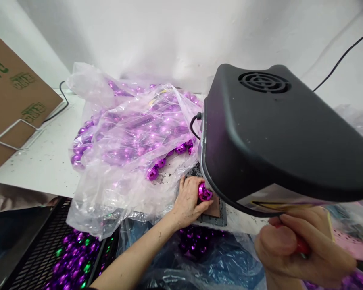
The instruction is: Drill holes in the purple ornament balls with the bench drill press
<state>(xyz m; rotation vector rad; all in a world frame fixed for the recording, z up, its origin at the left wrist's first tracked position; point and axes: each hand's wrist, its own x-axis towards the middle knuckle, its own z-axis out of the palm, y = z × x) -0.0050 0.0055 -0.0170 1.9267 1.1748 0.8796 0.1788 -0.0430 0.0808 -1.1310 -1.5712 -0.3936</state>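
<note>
A shiny purple faceted ball [205,192] is held in the fingers of my left hand [187,201], under the front edge of a black-housed machine [278,133]. That hand rests over a brown pad on a grey plate [221,219]. At the machine's lower right, my right hand [305,245] is closed around a red handle [301,246], mostly hidden by the fingers. Many more purple balls [153,173] lie left of the machine, most of them under a clear plastic bag [99,189].
A cardboard box [15,96] with green print stands at the left of the white table [33,169]. Below, a black crate [33,245] holds purple and green balls. Blue plastic [230,262] with dark purple balls hangs beneath the table edge. A pink perforated basket [351,243] is at right.
</note>
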